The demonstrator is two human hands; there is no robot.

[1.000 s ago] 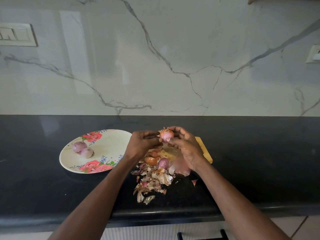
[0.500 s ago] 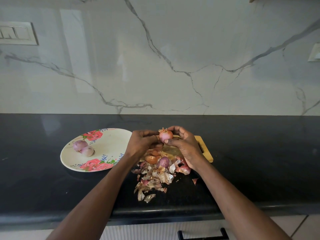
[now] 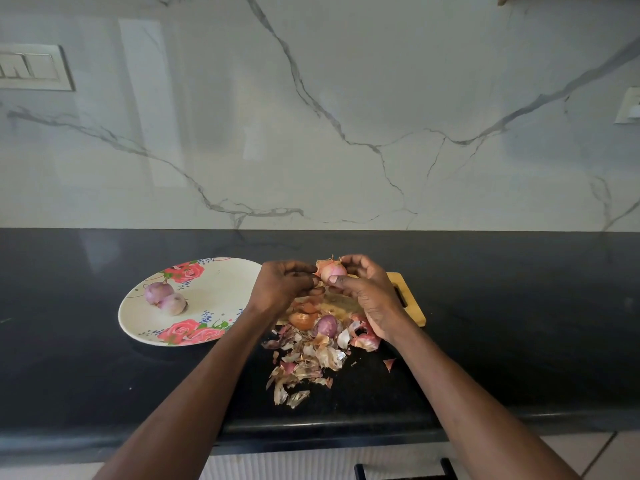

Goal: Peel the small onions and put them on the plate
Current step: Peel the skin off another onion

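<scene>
At the far left, on the black polished stone counter point(image 3: 86, 375), sits 1 round cream plate with pink rose prints point(image 3: 221, 285), and on it lie 2 peeled pale purple small onions point(image 3: 164, 297), touching each other near its left side. Just right of the plate's rim, the left hand point(image 3: 280, 289) has its fingers curled, the fingertips pinching at the loose skin of 1 partly peeled pinkish small onion point(image 3: 332, 270) held up above the counter. The right hand point(image 3: 370, 292) grips that same onion from the other side, thumb under it and fingers curved over the top. Under both hands lies 1 light wooden cutting board with a handle slot point(image 3: 410, 306), mostly hidden by the hands and by scraps. At the board's near edge rests 1 unpeeled purple small onion point(image 3: 327, 325), with an orange-brown curved skin piece point(image 3: 303, 318) just left of it. A heap of dry brown and pink onion skins point(image 3: 311, 362) spreads toward the counter's front edge between the 2 forearms, and 1 stray pink skin flake point(image 3: 389, 363) lies apart at the right. Behind stands a white marble wall with grey veins point(image 3: 346, 98).
</scene>
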